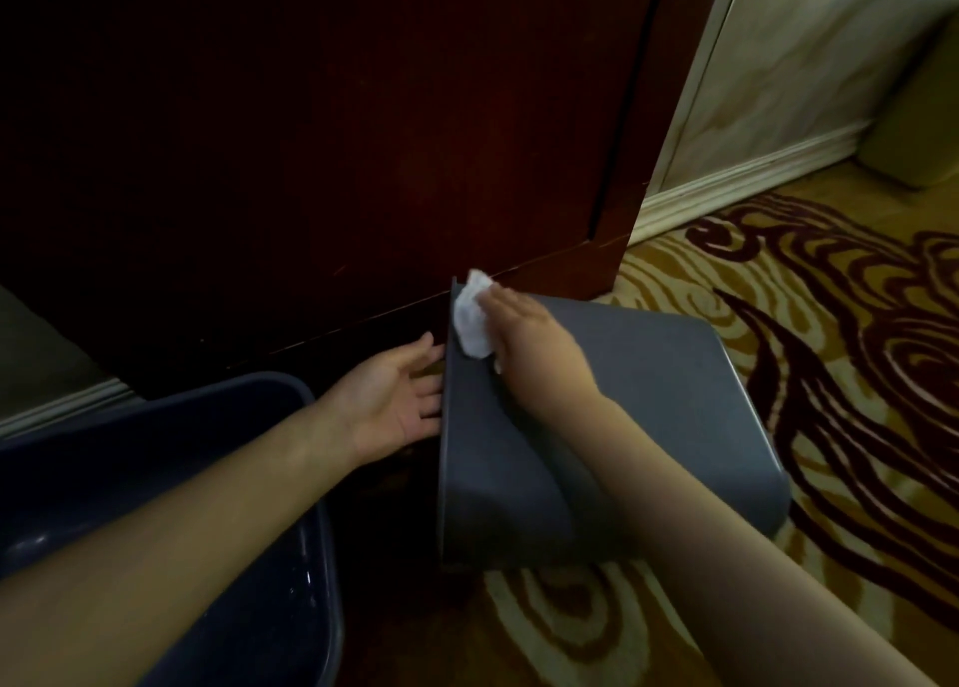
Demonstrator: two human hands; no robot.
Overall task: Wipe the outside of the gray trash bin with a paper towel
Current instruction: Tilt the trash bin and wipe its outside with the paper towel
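A person is wiping the gray trash bin (648, 401), which is lying tipped on its side on the patterned carpet (830, 297) beside a dark wooden cabinet (311, 141), its open mouth facing left. The right hand (524, 333) is lying flat, fingers extended, pressing a crumpled white paper towel (472, 318) against the upper wall near the rim. The left hand (399, 401) is spread wide, palm up, its fingertips meeting the bin's rim edge and gripping nothing. A second, darker bin (290, 479) is sitting just to the left. The gray bin is looking like light, stiff, smooth plastic, likely to slide or rock under pressure, so bracing it at the rim seems sensible. The towel is appearing soft, thin and easily torn, best pinned under flat fingers.
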